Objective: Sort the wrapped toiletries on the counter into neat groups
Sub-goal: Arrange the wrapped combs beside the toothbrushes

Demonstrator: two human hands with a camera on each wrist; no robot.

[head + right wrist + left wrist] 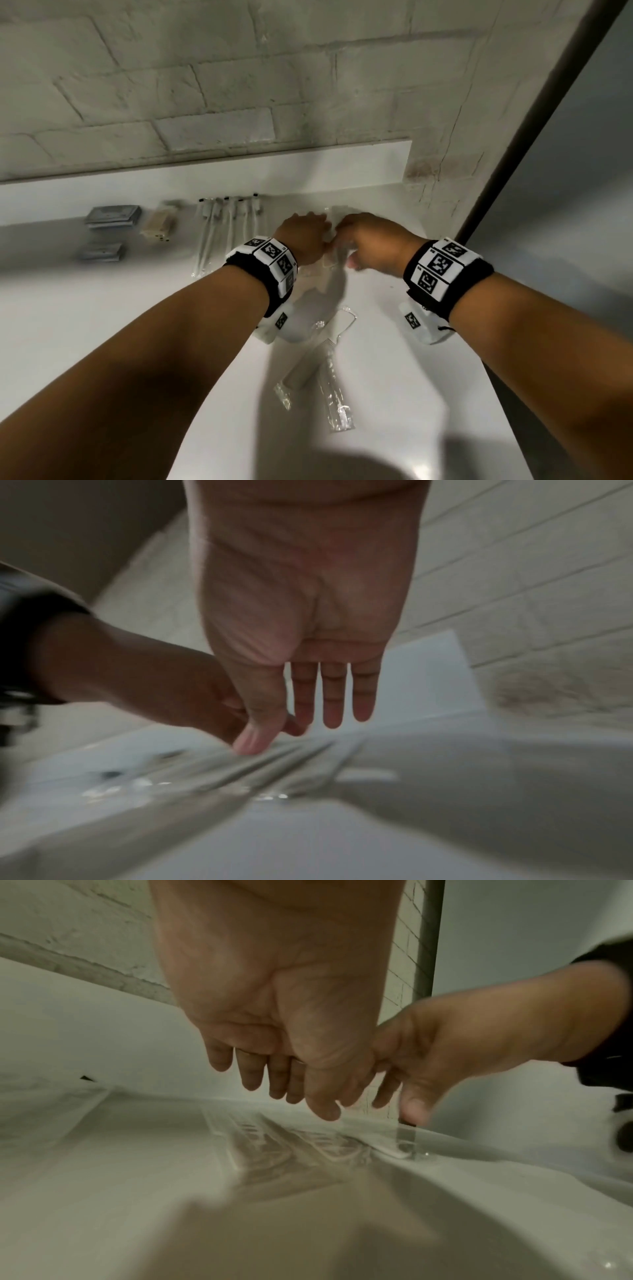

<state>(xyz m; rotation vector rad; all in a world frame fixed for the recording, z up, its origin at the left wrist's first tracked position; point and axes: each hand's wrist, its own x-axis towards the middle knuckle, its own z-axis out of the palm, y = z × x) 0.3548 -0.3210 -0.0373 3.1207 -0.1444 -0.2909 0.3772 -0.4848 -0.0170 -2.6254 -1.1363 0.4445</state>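
Both hands hover over a pile of clear-wrapped combs point(329, 262) at the back right of the white counter point(394, 394). My left hand point(305, 236) has its fingers straight and close above the combs point(291, 1139). My right hand point(370, 240) is beside it with straight fingers point(332, 712), its thumb touching the wrapping point(308, 756). Neither hand grips anything. Towards me lie loose wrapped items: a comb point(305, 371) and a clear packet point(337, 401). Further left stand sorted groups: wrapped toothbrushes point(229, 226), beige packets point(161, 222) and grey packets point(113, 216).
A brick wall point(239, 85) rises behind the counter, with a low white upstand point(342, 168) along it. A dark vertical edge point(534, 144) bounds the counter on the right. A second grey packet stack point(101, 251) lies in front of the first.
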